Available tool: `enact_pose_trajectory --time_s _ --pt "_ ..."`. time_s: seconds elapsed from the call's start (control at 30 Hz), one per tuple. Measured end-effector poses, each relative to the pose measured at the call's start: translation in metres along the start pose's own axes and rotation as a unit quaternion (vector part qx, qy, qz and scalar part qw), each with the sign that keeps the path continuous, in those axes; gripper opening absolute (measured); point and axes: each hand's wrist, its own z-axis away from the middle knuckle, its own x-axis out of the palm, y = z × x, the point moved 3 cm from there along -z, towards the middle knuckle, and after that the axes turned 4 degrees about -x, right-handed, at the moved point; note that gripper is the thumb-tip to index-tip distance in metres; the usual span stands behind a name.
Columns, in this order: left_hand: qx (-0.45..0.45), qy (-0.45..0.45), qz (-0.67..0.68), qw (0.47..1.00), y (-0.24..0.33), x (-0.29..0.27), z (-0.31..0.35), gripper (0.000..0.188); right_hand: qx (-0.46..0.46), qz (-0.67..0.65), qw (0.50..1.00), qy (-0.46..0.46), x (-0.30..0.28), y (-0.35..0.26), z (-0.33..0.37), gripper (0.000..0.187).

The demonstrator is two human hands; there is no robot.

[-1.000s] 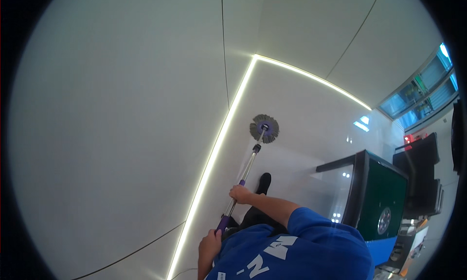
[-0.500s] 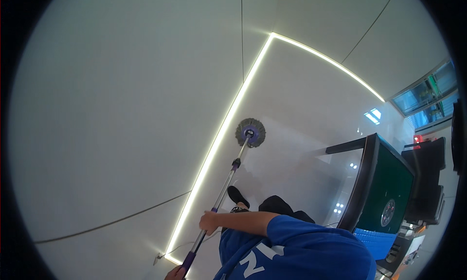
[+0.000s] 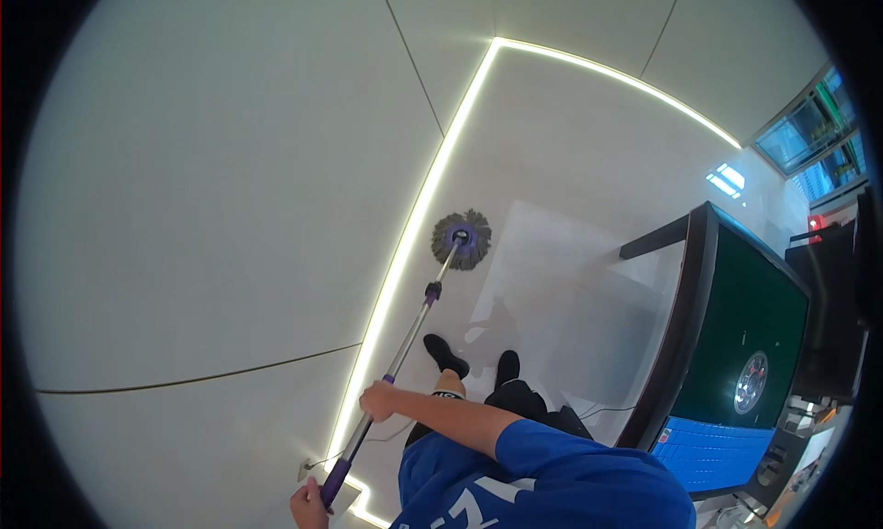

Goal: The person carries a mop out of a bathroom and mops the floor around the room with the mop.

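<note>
A mop stretches from the lower left up to the middle of the picture, with a purple and silver pole. Its round head of grey strands with a purple centre lies spread on the floor beside the lit strip. My right hand is closed round the pole partway down, its forearm reaching across from the right. Lower, by the lower edge, my left hand grips the purple top end of the handle; part of its fingers is hidden.
A glowing light strip runs along the base of the pale wall. To the right stands a dark-framed table with a green top and blue end. My black shoes are below the mop head. A cable trails behind my legs.
The mop head has shifted slightly left and up in the picture. Both hands have moved left and up with the handle. My second shoe now shows, and the view has shifted.
</note>
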Motion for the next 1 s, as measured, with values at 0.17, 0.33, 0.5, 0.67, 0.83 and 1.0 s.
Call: enact_pose_trajectory --time_s 0.17,0.33,0.5,0.67,0.83,1.0 --pt "0.066 -0.184 0.026 0.98 0.105 0.105 0.016 0.046 0.19 0.063 0.978 0.05 -0.019 0.125 0.057 0.027" --pt "0.087 -0.378 0.048 0.92 0.158 0.238 0.003 0.041 0.369 0.079 0.922 0.09 -0.038 0.169 0.121 0.039" --pt "0.16 -0.327 0.06 0.929 0.187 0.305 -0.003 0.039 0.447 -0.023 0.866 0.223 -0.013 0.184 0.154 0.051" --pt "0.095 -0.369 0.144 0.913 0.138 0.285 -0.038 0.035 0.427 0.099 0.891 0.116 0.001 0.14 0.128 0.053" --pt "-0.02 -0.443 0.306 0.842 0.033 0.211 -0.097 0.033 0.356 0.168 0.915 0.086 0.049 0.076 0.048 0.056" --pt "-0.03 -0.409 0.295 0.863 -0.137 0.09 -0.146 0.044 0.129 0.161 0.976 -0.064 0.106 -0.033 -0.052 0.055"
